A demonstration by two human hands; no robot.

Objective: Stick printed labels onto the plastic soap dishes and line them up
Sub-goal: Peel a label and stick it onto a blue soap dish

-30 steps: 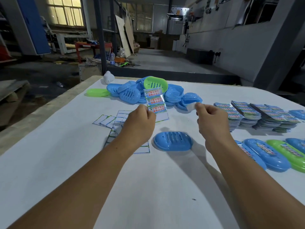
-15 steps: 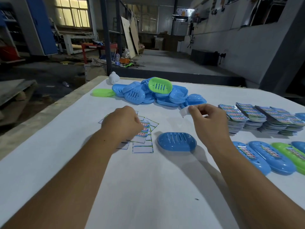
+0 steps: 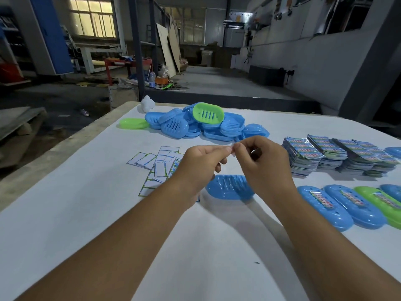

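A small printed label point(image 3: 232, 150), seen edge-on, is pinched between my left hand point(image 3: 200, 165) and my right hand point(image 3: 263, 162), which meet above the table. Just beneath them lies a single blue soap dish point(image 3: 229, 186), slotted side up, with no label on it. At the right, a row of labelled dishes lies side by side: blue point(image 3: 324, 208), blue point(image 3: 354, 206) and green point(image 3: 378, 203). A heap of blue soap dishes point(image 3: 201, 127) topped by a green one point(image 3: 208, 113) sits at the back.
Used backing sheets point(image 3: 158, 165) lie scattered left of my hands. Stacks of printed label sheets point(image 3: 338, 155) stand at the right. A lone green dish point(image 3: 134, 123) and a white object point(image 3: 147, 103) sit near the table's far left corner. The left table edge point(image 3: 65, 148) runs diagonally.
My left hand put the label sheet down on the backing pile, then rose to meet my right hand. Both now pinch the small label above the blue dish.
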